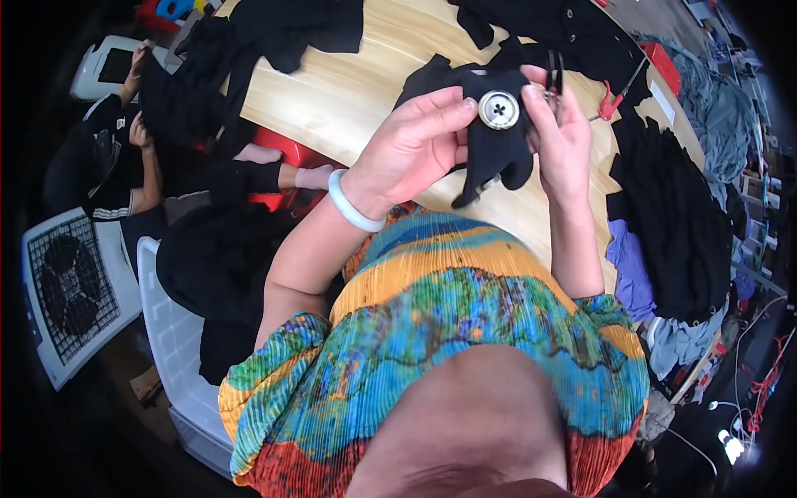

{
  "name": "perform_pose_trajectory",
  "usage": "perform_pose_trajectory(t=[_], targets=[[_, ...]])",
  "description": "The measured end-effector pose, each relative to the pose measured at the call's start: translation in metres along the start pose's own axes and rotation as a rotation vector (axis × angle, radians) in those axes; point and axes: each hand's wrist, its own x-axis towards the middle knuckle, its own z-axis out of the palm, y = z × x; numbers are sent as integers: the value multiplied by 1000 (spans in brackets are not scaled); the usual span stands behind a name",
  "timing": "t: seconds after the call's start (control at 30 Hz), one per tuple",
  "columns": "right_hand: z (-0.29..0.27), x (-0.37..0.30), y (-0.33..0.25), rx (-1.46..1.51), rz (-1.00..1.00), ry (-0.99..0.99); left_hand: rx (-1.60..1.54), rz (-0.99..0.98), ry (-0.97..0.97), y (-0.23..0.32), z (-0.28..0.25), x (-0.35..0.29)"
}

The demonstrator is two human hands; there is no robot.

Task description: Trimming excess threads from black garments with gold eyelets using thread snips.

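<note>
Between my hands, above the table, I hold up a piece of black knit garment (498, 153). A large, shiny, pale round button (499, 109) with a dark cross of thread at its centre faces up on it. My left hand (411, 141) pinches the fabric just left of the button, thumb against its edge. My right hand (566, 137) is closed at the fabric's right side. In its fingers a pair of small thread snips (554, 75) points away from me, two dark prongs up. Its lower fingers are partly hidden.
More black garments (286, 29) lie on the wooden table (315, 104), with a black pile (668, 207) at right. Red-handled scissors (612, 101) rest near the right edge. At left are another person (100, 158), a clear plastic bin (170, 332) and a fan (70, 282).
</note>
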Motion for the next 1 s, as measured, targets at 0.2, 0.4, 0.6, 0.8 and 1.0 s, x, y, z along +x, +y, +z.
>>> perform_pose_trajectory(t=[0.2,0.4,0.6,0.8,1.0], targets=[[1,-26,-25,-179,-326,73,-7,34,-38,5,3,-2],[2,-27,-30,-447,-707,44,-7,50,-100,3,12,5],[-2,-27,-33,-413,-668,153,104,72,-69,3,25,13],[-7,-25,-42,-220,-672,255,106,91,-159,7,47,20],[-10,-24,-49,-58,-614,221,-20,33,-105,8,57,24]])
